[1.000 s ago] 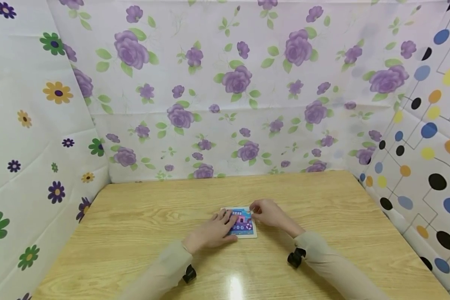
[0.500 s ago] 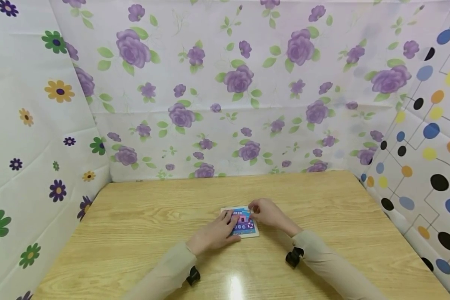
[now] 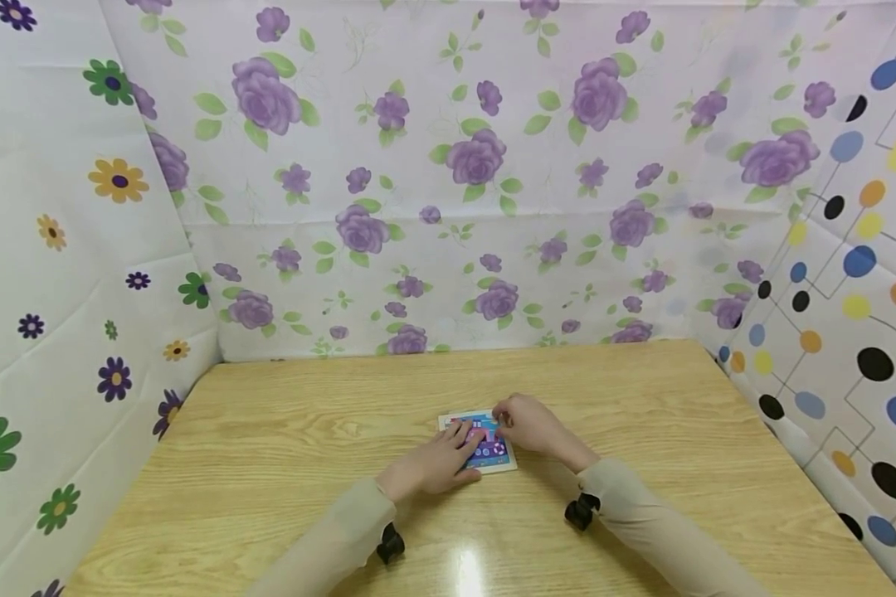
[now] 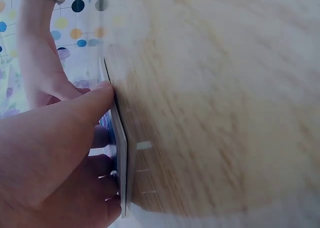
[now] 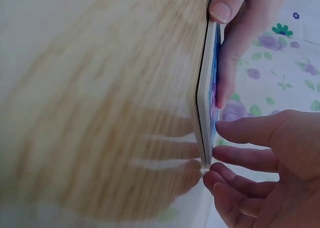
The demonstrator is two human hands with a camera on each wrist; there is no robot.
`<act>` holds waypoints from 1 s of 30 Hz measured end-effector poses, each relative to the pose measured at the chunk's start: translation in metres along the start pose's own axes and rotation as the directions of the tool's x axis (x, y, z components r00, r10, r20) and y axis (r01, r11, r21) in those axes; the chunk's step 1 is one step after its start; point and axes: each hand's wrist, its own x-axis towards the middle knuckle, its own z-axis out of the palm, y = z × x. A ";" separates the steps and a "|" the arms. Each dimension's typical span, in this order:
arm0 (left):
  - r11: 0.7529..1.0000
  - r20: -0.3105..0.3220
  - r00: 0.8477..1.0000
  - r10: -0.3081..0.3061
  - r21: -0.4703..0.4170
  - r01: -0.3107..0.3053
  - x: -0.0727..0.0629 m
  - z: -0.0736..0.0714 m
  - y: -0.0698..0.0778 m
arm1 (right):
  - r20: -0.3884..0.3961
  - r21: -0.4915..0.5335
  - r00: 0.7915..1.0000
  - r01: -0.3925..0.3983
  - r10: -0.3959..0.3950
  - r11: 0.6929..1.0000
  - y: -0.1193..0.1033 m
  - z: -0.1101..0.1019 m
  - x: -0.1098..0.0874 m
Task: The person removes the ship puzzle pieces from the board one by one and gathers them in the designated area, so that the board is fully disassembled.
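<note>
A thin square board with a bright blue, pink and purple picture and a pale border lies on the table. My left hand rests over its left side, fingers stretched across the picture. In the left wrist view, the thumb of the left hand lies along the board's near edge. At the far right corner is my right hand, its fingers bent. From the right wrist view, the right hand has thumb and forefinger tips on the picture, other fingertips just past the corner. Whether they pinch something, I cannot tell.
The wooden table stretches out around the board. Purple-rose cloth hangs behind it, flowered cloth at left and dotted cloth at right. A small black camera sits on each wrist.
My left hand has slid slightly right over the board, its fingers reaching farther across the picture. The right hand has shifted a little left, staying at the same corner. The board has barely moved.
</note>
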 end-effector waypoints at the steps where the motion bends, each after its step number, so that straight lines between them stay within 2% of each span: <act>1: 1.000 0.010 1.000 0.001 -0.011 -0.001 0.000 0.000 0.000 | 0.001 -0.011 1.000 0.003 -0.003 1.000 -0.001 0.000 0.000; 7: 0.998 0.034 0.999 -0.008 -0.059 0.010 -0.001 -0.005 -0.001 | 0.010 0.043 1.000 -0.003 0.002 0.999 0.000 -0.001 0.003; 11: 0.999 0.032 0.999 -0.005 -0.051 0.007 -0.001 -0.007 -0.001 | 0.015 0.083 1.000 -0.007 0.006 0.996 0.004 0.001 0.006; 18: 0.999 0.033 0.999 0.033 0.007 -0.033 -0.003 -0.006 -0.002 | 0.004 0.103 1.000 0.015 -0.015 0.995 0.005 0.002 0.007; 23: 0.999 0.038 0.999 0.032 -0.018 -0.031 -0.005 -0.007 -0.001 | -0.003 0.116 1.000 0.022 -0.022 0.993 0.005 0.002 0.008; 30: 0.999 0.045 0.998 0.034 -0.040 -0.033 -0.006 -0.008 -0.003 | -0.029 0.254 0.999 -0.013 0.021 0.967 0.004 -0.002 0.007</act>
